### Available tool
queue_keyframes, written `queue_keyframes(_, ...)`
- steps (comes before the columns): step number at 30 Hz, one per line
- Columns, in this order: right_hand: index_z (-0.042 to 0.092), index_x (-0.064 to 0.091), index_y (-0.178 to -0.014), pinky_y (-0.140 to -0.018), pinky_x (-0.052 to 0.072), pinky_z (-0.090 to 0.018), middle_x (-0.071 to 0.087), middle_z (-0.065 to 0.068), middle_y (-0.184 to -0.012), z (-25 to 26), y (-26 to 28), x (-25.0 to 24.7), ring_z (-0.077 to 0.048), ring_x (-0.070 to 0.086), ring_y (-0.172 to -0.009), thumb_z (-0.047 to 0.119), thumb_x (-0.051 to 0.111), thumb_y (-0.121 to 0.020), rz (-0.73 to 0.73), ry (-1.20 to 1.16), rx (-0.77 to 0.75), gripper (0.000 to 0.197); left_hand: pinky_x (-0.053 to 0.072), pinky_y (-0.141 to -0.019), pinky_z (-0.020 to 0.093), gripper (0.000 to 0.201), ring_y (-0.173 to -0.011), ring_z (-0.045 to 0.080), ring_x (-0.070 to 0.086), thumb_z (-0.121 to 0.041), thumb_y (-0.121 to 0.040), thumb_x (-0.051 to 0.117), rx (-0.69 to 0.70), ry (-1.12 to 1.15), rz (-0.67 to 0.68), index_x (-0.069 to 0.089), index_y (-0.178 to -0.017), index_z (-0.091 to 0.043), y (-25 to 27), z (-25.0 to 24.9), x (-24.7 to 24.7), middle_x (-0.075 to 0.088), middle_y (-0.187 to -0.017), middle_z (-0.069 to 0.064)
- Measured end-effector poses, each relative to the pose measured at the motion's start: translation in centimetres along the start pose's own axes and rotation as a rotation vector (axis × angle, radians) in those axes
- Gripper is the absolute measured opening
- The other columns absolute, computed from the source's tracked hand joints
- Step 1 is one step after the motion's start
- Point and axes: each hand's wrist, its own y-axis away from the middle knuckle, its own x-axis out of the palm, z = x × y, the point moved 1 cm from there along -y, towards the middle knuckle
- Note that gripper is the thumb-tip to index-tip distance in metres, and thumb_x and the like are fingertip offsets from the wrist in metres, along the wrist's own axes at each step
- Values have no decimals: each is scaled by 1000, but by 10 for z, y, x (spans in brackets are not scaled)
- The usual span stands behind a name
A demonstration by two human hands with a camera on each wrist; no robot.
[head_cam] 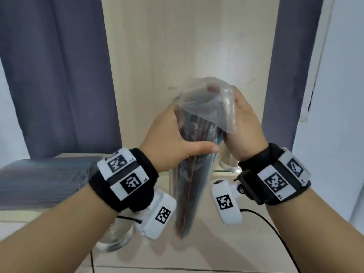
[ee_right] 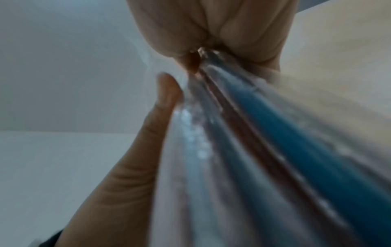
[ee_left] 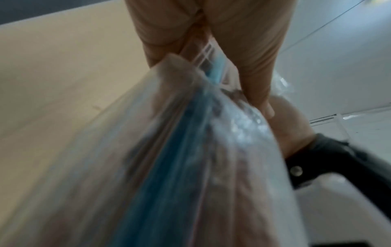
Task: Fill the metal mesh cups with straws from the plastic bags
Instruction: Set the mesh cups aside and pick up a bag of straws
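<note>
A clear plastic bag of straws (head_cam: 197, 146), blue and dark red, hangs upright in front of me between both hands. My left hand (head_cam: 173, 134) grips the bag's middle, thumb across its front. My right hand (head_cam: 242, 123) holds the bag's crumpled top on the right side. In the left wrist view the bag (ee_left: 190, 150) runs blurred from my fingers (ee_left: 249, 70) toward the camera. The right wrist view shows the straws (ee_right: 275, 133) pinched in my fingers (ee_right: 243, 33). A metal mesh cup (head_cam: 116, 233) stands low left under my left wrist; another cup (head_cam: 226, 162) is partly hidden behind the bag.
A flat stack of more straw bags (head_cam: 43, 180) lies at the left on a raised ledge. The pale wooden table (head_cam: 206, 243) lies below, with a wooden panel (head_cam: 187, 56) behind it. Grey curtains (head_cam: 55, 75) hang either side. A black cable (head_cam: 275, 229) trails right.
</note>
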Motion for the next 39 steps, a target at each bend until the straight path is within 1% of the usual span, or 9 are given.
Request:
queue_keyframes(4,3,60,-122,-73,50,-10,71,9,-96,-29,14,-18,3,69,-87,1,47,-102,86,25,115,24,46,-103,27,99,-117,-5,56,-30,-53,96,-92,35,-36,46,-138,-23,13,41,38,61,-126,-18)
queue_keyframes(13,23,61,-114,-79,47,-17,67,6,-94,-105,26,-32,-7,62,-88,16,45,-94,220,35,352,26,44,-106,39,114,-123,9,52,-55,-45,89,-192,-96,23,37,-142,-25,28,115,76,54,-132,-10)
queue_keyframes(17,15,55,-125,-78,42,-9,64,13,-100,-121,36,-34,6,59,-89,-3,38,-100,277,16,338,34,27,-104,25,110,-122,8,29,-54,-48,86,-161,-268,-44,26,-139,-37,42,125,79,27,-121,-20)
queue_keyframes(21,29,60,-117,-77,45,-19,67,15,-106,-124,23,-40,1,62,-92,8,46,-78,331,-33,410,47,24,-100,2,103,-121,4,34,-37,-54,89,-180,-201,-91,29,-137,-30,45,140,80,28,-128,-3)
queue_keyframes(25,31,60,-117,-100,47,-40,57,6,-122,-132,-13,-66,-15,56,-116,34,52,-75,32,469,203,43,45,-96,14,99,-114,8,55,-30,-57,89,-202,-50,-98,25,-132,-40,47,147,78,39,-132,-17)
queue_keyframes(27,22,59,-124,-107,41,-44,52,-3,-132,-144,-30,-85,-21,50,-123,44,56,-77,-141,790,97,52,45,-82,6,95,-103,0,59,-20,-60,89,-236,-34,-94,27,-130,-35,48,149,79,50,-121,-20)
queue_keyframes(32,22,28,-151,-112,35,-48,23,-15,-156,-175,-51,-126,-34,33,-140,56,70,-77,-210,1062,383,92,49,-61,13,87,-70,4,65,-50,-55,78,-337,-17,-15,50,-120,1,51,152,88,66,-85,2)
queue_keyframes(35,20,17,-155,-108,38,-42,27,-14,-154,-187,-52,-135,-32,42,-135,52,75,-77,-155,928,547,102,51,-78,13,94,-94,-2,63,-25,-60,86,-253,-36,-55,29,-133,-20,50,148,92,56,-114,-25)
queue_keyframes(39,20,15,-156,-102,41,-34,47,-9,-146,-197,-46,-135,-28,50,-130,46,80,-76,-177,808,552,106,43,-82,1,99,-101,-20,51,-14,-62,88,-197,-68,-67,25,-137,-16,53,145,90,32,-104,-60)
